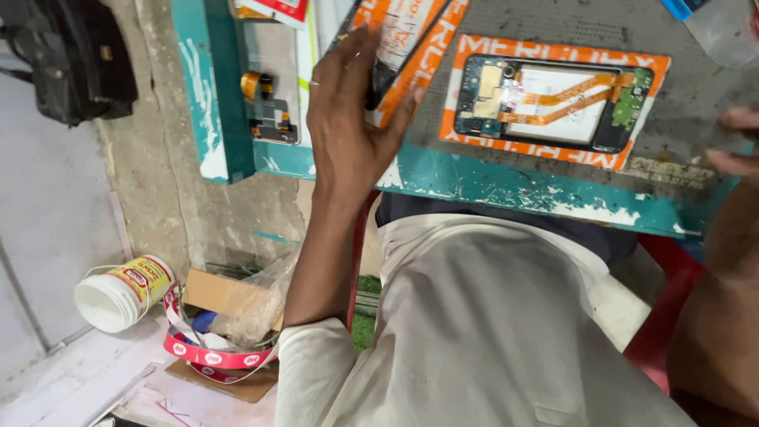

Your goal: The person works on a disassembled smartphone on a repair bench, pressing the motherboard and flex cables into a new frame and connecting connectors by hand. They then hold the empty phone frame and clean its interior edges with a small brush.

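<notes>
Your left hand (348, 126) reaches up over the bench edge, fingers spread and curled round the lower end of an orange-and-black flat pack (403, 47) that leans across the grey work mat (696, 111). The grip looks loose, more a fingertip hold than a clamp. Your right hand (731, 142) only shows at the frame's right edge, blurred; can't tell how open it is or whether it has anything.

Risks: the opened phone (549, 103) lies just beside the pack, back off, board and orange flex cables bare, on an orange-bordered sheet. Drag the pack sideways and its corner could catch a flex cable or shove the phone. The loose hold could also let the pack slide off the bench edge to the floor. A second small board with a gold flex part (269, 107) sits left of your hand, near enough to knock with the wrist.

Surface: teal-painted bench (506, 186), paint chipped, grey mat on top, worn.

Room: rough plaster wall below the bench, black bag (71, 55) hanging upper left. On the floor, a white plastic jar (122, 292) on its side, a cardboard box (225, 296) with plastic wrap and red-and-white tape loops (209, 356). Red chair (660, 316) under you.
</notes>
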Action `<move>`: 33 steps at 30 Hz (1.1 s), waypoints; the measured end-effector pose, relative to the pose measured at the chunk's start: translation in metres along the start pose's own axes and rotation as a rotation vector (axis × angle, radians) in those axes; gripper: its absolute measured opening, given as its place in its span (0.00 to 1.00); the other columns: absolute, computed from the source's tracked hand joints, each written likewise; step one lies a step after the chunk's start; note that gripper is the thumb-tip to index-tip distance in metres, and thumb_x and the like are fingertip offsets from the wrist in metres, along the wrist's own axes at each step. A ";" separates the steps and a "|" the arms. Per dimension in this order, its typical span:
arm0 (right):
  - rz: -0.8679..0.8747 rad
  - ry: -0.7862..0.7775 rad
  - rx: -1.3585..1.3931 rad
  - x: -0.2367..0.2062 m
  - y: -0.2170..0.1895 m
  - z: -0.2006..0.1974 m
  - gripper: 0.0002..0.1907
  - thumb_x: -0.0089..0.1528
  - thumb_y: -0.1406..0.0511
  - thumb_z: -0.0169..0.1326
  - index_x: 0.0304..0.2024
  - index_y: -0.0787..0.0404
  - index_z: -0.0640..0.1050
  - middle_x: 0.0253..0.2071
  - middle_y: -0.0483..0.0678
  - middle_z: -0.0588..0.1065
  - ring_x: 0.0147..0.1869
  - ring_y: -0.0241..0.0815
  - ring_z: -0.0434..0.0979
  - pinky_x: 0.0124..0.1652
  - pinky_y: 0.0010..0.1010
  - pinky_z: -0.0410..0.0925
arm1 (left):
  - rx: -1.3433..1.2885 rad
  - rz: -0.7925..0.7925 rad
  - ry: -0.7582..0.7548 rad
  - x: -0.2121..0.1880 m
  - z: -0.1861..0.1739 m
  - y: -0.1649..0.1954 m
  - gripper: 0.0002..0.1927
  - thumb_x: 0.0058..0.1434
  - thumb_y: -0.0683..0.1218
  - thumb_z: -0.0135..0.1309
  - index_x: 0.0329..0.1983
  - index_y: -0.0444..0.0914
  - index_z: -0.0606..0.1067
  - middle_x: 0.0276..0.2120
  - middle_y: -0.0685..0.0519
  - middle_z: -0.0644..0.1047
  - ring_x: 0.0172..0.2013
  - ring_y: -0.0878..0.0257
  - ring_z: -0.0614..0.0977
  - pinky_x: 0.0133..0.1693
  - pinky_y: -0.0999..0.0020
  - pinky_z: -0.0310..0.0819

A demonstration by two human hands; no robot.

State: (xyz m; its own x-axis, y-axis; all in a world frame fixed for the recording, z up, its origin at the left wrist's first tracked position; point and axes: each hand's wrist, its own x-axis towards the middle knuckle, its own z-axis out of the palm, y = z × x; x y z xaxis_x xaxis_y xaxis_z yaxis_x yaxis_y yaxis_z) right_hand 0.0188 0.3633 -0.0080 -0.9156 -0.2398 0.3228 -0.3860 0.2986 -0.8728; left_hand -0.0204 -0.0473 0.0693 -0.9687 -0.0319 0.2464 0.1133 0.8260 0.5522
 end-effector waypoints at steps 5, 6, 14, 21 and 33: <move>0.129 0.021 0.057 -0.003 -0.017 0.010 0.36 0.78 0.43 0.34 0.50 0.69 0.75 0.61 0.60 0.71 0.68 0.49 0.68 0.68 0.38 0.61 | 0.097 0.047 -0.020 -0.005 -0.011 -0.019 0.55 0.59 0.48 0.75 0.77 0.34 0.50 0.63 0.39 0.71 0.60 0.42 0.71 0.61 0.50 0.69; 0.132 0.013 0.061 -0.003 -0.019 0.010 0.36 0.77 0.42 0.34 0.49 0.70 0.75 0.61 0.60 0.71 0.67 0.49 0.69 0.67 0.38 0.61 | 0.119 0.061 -0.031 -0.007 -0.011 -0.021 0.58 0.57 0.48 0.76 0.78 0.33 0.47 0.62 0.38 0.71 0.60 0.41 0.71 0.61 0.49 0.68; 0.056 0.056 0.176 0.002 -0.028 0.017 0.33 0.74 0.40 0.40 0.53 0.63 0.76 0.54 0.54 0.73 0.64 0.47 0.72 0.61 0.35 0.67 | -0.004 -0.049 -0.002 -0.010 -0.009 -0.030 0.57 0.55 0.43 0.75 0.76 0.35 0.47 0.58 0.42 0.72 0.56 0.48 0.76 0.61 0.55 0.74; 0.220 0.140 0.302 0.040 -0.066 0.020 0.24 0.77 0.55 0.48 0.69 0.63 0.68 0.63 0.58 0.72 0.61 0.46 0.77 0.58 0.36 0.74 | -0.232 0.076 0.076 -0.006 -0.031 0.006 0.59 0.57 0.40 0.75 0.78 0.42 0.43 0.59 0.45 0.70 0.57 0.56 0.75 0.63 0.65 0.71; 0.371 0.153 0.411 0.079 -0.063 0.028 0.18 0.77 0.69 0.51 0.69 0.66 0.70 0.63 0.50 0.74 0.62 0.35 0.76 0.61 0.27 0.71 | -1.393 0.005 -0.010 0.029 0.029 0.060 0.59 0.51 0.49 0.76 0.78 0.40 0.51 0.58 0.46 0.73 0.61 0.53 0.76 0.70 0.57 0.64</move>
State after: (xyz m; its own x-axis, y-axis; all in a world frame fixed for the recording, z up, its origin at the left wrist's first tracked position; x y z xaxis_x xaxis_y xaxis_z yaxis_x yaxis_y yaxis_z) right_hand -0.0255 0.2995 0.0620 -0.9991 -0.0423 -0.0094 0.0117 -0.0533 -0.9985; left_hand -0.0482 0.0174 0.0865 -0.9684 -0.0222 0.2483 0.2355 -0.4083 0.8819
